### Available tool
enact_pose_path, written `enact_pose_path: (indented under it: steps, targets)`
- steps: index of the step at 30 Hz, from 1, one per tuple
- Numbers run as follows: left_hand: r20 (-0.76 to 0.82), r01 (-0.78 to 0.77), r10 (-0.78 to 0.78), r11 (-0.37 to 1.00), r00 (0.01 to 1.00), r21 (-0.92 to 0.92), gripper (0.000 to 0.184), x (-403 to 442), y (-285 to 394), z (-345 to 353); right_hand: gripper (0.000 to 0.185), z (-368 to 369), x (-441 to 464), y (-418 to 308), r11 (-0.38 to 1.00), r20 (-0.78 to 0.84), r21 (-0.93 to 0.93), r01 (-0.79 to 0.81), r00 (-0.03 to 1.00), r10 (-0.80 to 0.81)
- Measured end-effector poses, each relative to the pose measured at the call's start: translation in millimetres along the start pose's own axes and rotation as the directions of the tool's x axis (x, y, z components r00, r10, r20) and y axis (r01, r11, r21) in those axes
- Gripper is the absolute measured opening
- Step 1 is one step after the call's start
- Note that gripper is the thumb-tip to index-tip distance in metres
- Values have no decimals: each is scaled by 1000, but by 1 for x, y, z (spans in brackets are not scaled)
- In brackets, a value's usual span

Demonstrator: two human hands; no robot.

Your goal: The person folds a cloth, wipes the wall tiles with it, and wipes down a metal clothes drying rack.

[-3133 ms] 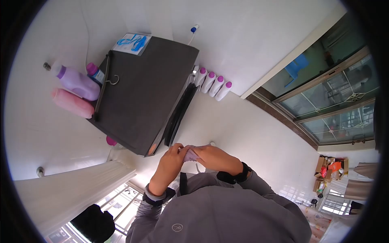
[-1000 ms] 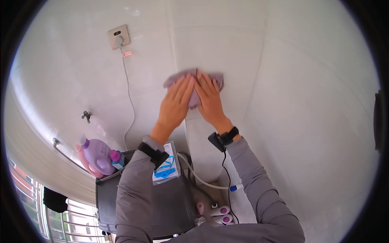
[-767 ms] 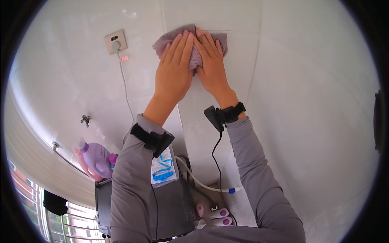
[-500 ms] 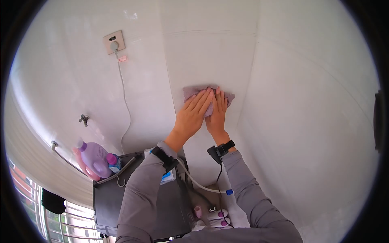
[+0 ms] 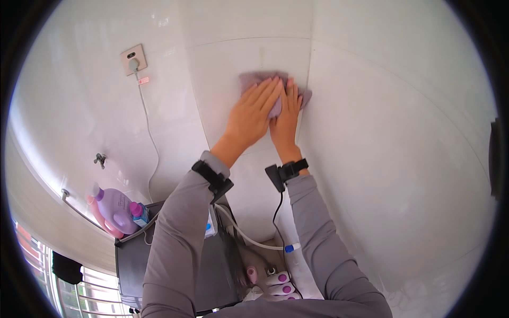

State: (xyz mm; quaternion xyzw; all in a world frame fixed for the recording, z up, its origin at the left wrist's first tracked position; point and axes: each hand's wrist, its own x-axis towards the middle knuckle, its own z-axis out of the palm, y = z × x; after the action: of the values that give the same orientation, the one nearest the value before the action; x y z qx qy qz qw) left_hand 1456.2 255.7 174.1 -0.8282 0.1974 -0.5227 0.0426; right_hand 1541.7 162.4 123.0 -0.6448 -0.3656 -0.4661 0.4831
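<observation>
A mauve cloth (image 5: 275,109) is pressed against the pale wall panel (image 5: 238,58), close to the corner with the right-hand wall. My left hand (image 5: 249,114) lies over its left and middle part, fingers long and close together, holding it to the wall. On the right part of the cloth, my right hand (image 5: 286,116) holds it down in the same way, next to the left hand. The palms and much of the cloth under them are hidden. Both wrists carry black straps.
A dark grey appliance (image 5: 159,265) stands low at left, with a purple detergent bottle (image 5: 116,209) and a smaller blue bottle (image 5: 139,212) on top. A plugged cord hangs from the socket (image 5: 132,59). A tap (image 5: 99,160), a hose (image 5: 244,233) and white bottles (image 5: 279,283) are nearby.
Both hands and the cloth have moved up the wall, nearer the right corner. The camera view has shifted, so the socket and appliance now appear further left.
</observation>
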Motion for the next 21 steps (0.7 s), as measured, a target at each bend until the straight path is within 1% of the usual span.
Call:
enact_pose_path:
  steps: [2,4,6,9,12,15,16,18,20,21]
  targets:
    - [76,-1,5,999,997,-49,61,-24,13,18,75,3,-30,17,1000,-5,26,2,1000,-2]
    - [59,-50,52,998,997,-32,60,-21,12,23,75,-8,-42,22,998,-15,57,-10,1000,11]
    - [33,-87,87,996,996,-1,59,-3,4,23,74,-2,-24,20,990,-54,138,-12,998,20]
    - [-34,-94,97,993,995,78,58,36,2,0,72,-5,27,12,968,-130,225,109,988,-81]
    - [-167,-17,21,999,986,28,58,54,-4,-6,67,-16,67,7,976,-48,152,153,988,-148]
    - [-193,28,-23,999,981,24,57,40,-1,4,63,-14,59,9,982,-24,54,182,983,-181]
    - [-185,61,-57,998,981,15,57,31,2,7,59,-11,50,14,975,-41,5,221,975,-220]
    - [-159,116,-116,993,980,-10,56,-5,17,19,60,-2,6,14,988,-34,-72,138,990,-141]
    - [-75,156,-157,988,985,-20,56,-57,33,39,64,4,-54,25,990,32,-120,79,997,-76]
    - [-22,200,-200,979,979,-33,56,-88,43,50,65,6,-88,30,988,75,-121,91,994,-83]
